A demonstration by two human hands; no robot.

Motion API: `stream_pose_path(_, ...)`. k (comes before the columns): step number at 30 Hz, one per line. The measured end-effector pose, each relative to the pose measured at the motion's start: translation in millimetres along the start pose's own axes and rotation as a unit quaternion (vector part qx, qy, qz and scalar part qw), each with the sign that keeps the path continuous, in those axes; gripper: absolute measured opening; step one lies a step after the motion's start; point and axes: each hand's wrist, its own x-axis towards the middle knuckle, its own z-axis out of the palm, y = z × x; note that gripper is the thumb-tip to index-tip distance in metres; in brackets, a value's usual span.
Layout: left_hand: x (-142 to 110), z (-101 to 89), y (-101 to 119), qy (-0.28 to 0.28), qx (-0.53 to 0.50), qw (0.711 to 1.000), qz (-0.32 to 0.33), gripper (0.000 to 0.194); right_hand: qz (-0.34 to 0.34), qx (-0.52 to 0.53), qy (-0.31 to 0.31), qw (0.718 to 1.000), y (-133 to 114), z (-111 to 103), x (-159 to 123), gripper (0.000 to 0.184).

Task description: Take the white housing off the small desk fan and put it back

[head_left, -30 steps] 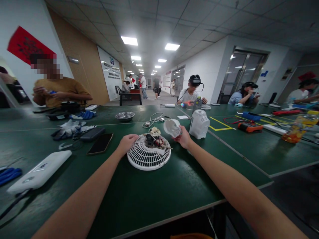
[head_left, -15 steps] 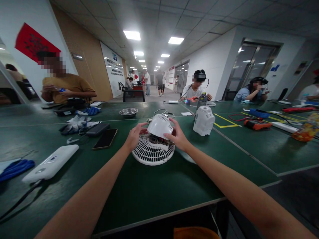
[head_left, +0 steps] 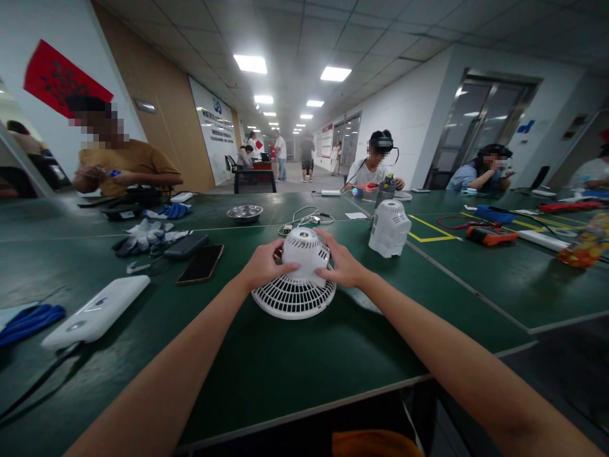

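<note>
Between my hands is a white, rounded fan motor cover (head_left: 304, 254) with vent slots. It sits upright over the middle of a white round fan grille (head_left: 292, 303), which lies on the green table. My left hand (head_left: 265, 263) grips the cover's left side, its thumb across the front. On the right side my right hand (head_left: 343, 261) holds it too, thumb at the lower front edge. The inner parts under the cover are hidden. Behind it lies a white cable (head_left: 311, 216) with a plug.
A white plastic housing (head_left: 390, 230) stands to the right, a dark bottle (head_left: 386, 189) behind it. To the left lie a phone (head_left: 200, 264), a white power bank (head_left: 98, 311) and gloves (head_left: 148, 236). A metal bowl (head_left: 244, 213) is further back. Several people sit around the table.
The cover has come down from a tilted, raised pose onto the grille's centre, hiding the inner parts. My left thumb has moved onto its front.
</note>
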Motion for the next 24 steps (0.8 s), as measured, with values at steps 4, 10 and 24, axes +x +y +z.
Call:
stream_pose_path(4, 1.3, 3.2, 2.0, 0.004, 0.041, 0.999, -0.001, 0.055, 0.016, 0.024, -0.024, 0.999, 1.4, -3.6, -3.4, 0.087)
stream_pose_path(10, 2.9, 8.9, -4.0, -0.010, 0.074, 0.997, -0.013, 0.059, 0.053, 0.022, -0.012, 0.998, -2.3, -1.8, -2.8, 0.087)
stream_pose_path(24, 1.7, 5.7, -6.2, -0.030, 0.031, 0.999, 0.016, 0.061, 0.036, -0.036, -0.007, 0.999, -6.1, -2.7, -1.0, 0.088)
